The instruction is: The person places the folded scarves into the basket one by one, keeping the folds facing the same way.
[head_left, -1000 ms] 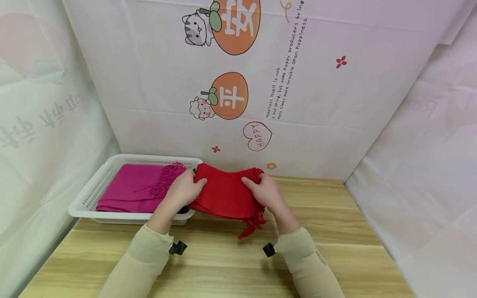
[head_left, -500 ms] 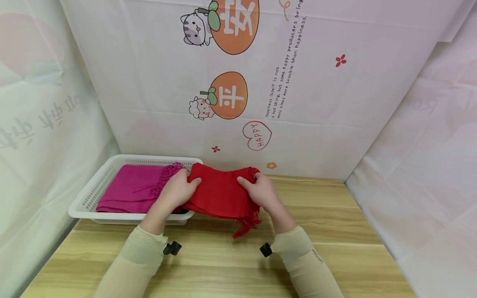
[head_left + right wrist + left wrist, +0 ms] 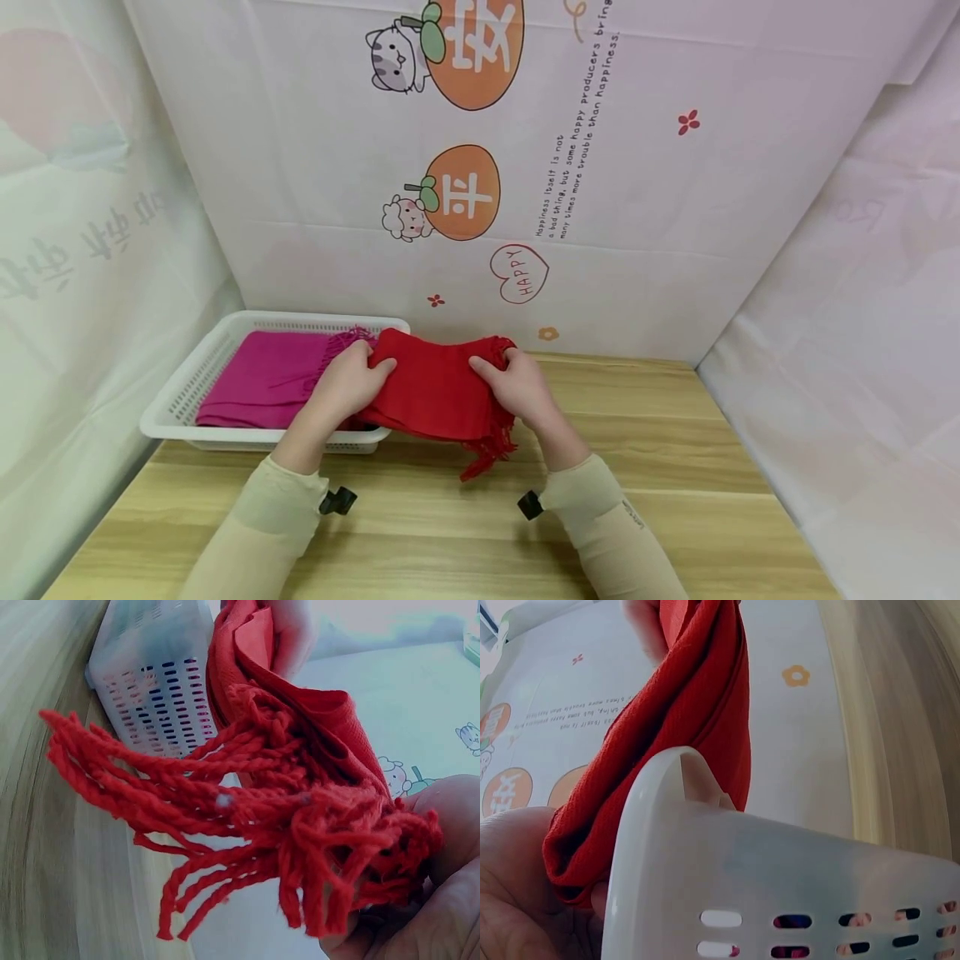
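Observation:
A folded red scarf [image 3: 435,387] is stretched between both hands, its left end over the right rim of a white plastic basket [image 3: 168,429]. My left hand [image 3: 348,379] grips that left end, thumb on top, fingers underneath. At the fringed end, my right hand [image 3: 521,387] pinches the scarf with the thumb on top. Twisted red tassels [image 3: 300,825] hang loose there in the right wrist view. In the left wrist view the scarf's folded layers [image 3: 667,735] rise above the basket corner. A folded magenta scarf [image 3: 262,379] with fringe lies inside the basket, partly hidden by my left hand.
The basket stands at the back left of a wood-grain table [image 3: 637,467], close to the printed white backdrop [image 3: 337,208]. White sheets hang on the left and right sides. Something dark shows at the basket's right inner edge under the red scarf.
Both hands have carried the red scarf leftward, so its left end overlaps the basket's right side more. The basket and the magenta scarf stay in place.

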Available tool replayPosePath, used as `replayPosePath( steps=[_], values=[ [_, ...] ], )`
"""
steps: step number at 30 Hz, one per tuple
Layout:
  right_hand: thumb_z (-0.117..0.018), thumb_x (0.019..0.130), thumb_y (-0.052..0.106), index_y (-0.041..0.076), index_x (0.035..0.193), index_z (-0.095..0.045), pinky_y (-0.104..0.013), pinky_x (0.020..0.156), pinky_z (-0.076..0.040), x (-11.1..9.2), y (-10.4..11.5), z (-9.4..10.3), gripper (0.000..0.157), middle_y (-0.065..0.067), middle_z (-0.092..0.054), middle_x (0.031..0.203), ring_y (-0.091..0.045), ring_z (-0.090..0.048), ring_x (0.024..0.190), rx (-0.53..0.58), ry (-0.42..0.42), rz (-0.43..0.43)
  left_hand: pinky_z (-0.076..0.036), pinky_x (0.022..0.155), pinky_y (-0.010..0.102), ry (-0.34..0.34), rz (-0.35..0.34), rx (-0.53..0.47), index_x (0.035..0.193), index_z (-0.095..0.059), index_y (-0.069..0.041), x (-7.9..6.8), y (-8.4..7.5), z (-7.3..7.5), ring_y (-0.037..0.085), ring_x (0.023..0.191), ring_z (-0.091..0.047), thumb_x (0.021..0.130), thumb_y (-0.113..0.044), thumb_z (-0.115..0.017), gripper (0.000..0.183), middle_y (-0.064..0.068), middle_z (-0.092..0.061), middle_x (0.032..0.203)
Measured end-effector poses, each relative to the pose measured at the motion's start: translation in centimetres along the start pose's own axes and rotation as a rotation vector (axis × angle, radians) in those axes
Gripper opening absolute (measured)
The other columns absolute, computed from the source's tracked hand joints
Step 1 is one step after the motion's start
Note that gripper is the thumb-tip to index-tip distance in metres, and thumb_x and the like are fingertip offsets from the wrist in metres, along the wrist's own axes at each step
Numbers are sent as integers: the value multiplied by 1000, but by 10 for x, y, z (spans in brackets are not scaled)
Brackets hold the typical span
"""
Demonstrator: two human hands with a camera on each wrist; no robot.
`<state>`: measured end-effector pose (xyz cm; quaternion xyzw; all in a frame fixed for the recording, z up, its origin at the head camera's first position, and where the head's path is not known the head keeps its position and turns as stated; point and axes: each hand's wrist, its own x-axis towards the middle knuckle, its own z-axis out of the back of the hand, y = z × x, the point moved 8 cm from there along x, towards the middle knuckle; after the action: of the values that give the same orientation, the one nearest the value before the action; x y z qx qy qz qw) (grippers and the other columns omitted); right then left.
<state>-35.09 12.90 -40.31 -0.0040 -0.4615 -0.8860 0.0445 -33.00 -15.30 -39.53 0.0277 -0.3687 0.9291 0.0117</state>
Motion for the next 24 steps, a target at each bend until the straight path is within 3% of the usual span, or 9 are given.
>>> replayPosePath(
  steps=[14, 24],
  values=[
    [-74, 107, 44, 3, 114, -65, -34, 67, -60, 1, 6, -10, 43, -13, -68, 98, -23, -68, 80, 65, -3, 21, -50, 71, 39, -11, -3, 12, 119, -58, 3, -2, 7, 12, 27, 80, -61, 112, -35, -61, 38, 16, -62, 97],
    [-74, 107, 44, 3, 106, -62, -31, 65, -54, 3, 15, -15, 43, -12, -65, 92, -22, -63, 75, 50, -8, 49, -51, 74, 40, -20, -5, 25, 123, -59, 5, -2, 15, 20, 29, 85, -62, 112, -36, -61, 42, 17, -63, 102]
  ],
)
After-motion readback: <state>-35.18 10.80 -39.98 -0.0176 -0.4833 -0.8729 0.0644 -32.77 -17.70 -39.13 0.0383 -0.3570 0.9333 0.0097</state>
